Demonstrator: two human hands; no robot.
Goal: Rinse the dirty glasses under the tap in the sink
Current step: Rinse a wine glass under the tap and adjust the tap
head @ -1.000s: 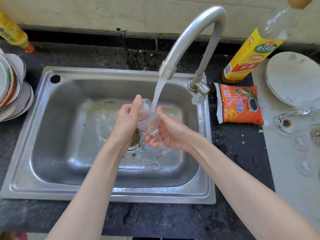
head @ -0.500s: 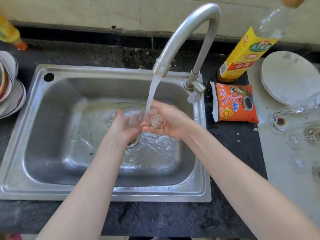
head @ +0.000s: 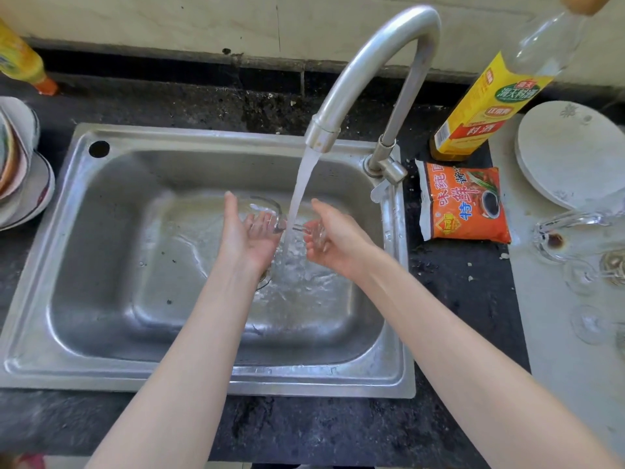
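One clear stemmed glass (head: 270,216) lying sideways under the tap (head: 365,79) stream above the steel sink (head: 101,265), bowl grasped by left hand (head: 248,231), foot pinched by right hand (head: 333,235), wet and transparent.

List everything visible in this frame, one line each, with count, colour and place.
wine glass: one, clear, lying sideways between both hands under the stream
tap: one, silver, running
sink: one, steel
dirty glasses: several, clear, right counter
orange packet: one, right of tap
bottle: one, yellow label, behind packet
white plates: far right
stacked dishes: left edge
yellow bottle: one, top left
left hand: holds bowl
right hand: holds base
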